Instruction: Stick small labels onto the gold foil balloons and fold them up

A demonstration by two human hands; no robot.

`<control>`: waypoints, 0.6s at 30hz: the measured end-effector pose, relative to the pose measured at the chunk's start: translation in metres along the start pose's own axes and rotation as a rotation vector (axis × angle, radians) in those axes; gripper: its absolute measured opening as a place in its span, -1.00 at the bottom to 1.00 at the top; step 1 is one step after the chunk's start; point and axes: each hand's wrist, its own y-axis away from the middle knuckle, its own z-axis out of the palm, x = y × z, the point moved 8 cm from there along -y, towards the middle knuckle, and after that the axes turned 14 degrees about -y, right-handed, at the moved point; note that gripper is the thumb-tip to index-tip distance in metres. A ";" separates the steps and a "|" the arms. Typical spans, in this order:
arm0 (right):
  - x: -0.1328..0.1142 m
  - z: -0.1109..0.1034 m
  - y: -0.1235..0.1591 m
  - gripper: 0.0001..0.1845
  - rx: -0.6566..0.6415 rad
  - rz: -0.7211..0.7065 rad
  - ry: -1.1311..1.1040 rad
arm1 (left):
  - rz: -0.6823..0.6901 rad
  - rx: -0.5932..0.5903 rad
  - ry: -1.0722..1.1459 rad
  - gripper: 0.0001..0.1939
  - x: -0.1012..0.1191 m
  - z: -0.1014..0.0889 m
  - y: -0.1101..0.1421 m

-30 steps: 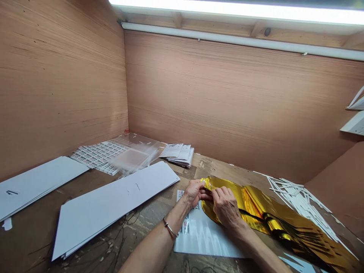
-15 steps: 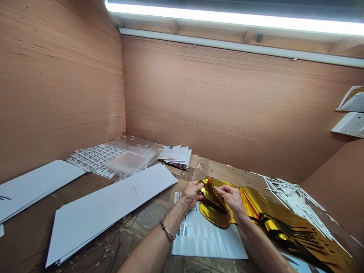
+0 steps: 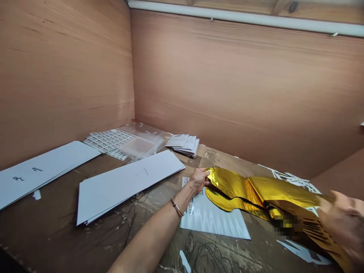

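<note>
My left hand (image 3: 200, 179) pinches the left end of a shiny gold foil piece (image 3: 230, 182), which has a rounded lower edge like a flat, uninflated foil balloon. The foil runs rightward over a white glossy sheet (image 3: 216, 218) bearing small printed stickers (image 3: 191, 203). At the far right my right hand (image 3: 344, 222) is smeared by motion over the layered gold strips (image 3: 315, 222). Its fingers are too blurred to show whether they grip the foil.
Stacked long white cards (image 3: 131, 185) lie to the left, with another stack (image 3: 48, 170) beyond. Printed label sheets (image 3: 109, 142), clear plastic bags (image 3: 142, 146) and printed cards (image 3: 184, 143) sit along the back. White sticks (image 3: 295, 180) lie behind the foil. Wooden panels (image 3: 227, 87) enclose the table.
My right hand has left the left end of the foil and moved far right. The bunched foil there now lies flatter, while my left hand still pinches it. The view has shifted too.
</note>
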 end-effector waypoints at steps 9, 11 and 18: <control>-0.258 0.122 0.145 -0.74 -0.775 -0.455 -0.703 | -0.003 0.000 -0.001 -0.93 0.000 -0.001 0.001; -0.267 0.132 0.156 -0.73 -0.798 -0.472 -0.729 | 0.016 -0.018 0.011 -0.92 0.001 0.000 0.001; -0.256 0.140 0.158 -0.79 -0.694 -0.422 -0.788 | 0.026 -0.036 0.024 -0.91 0.001 0.000 0.000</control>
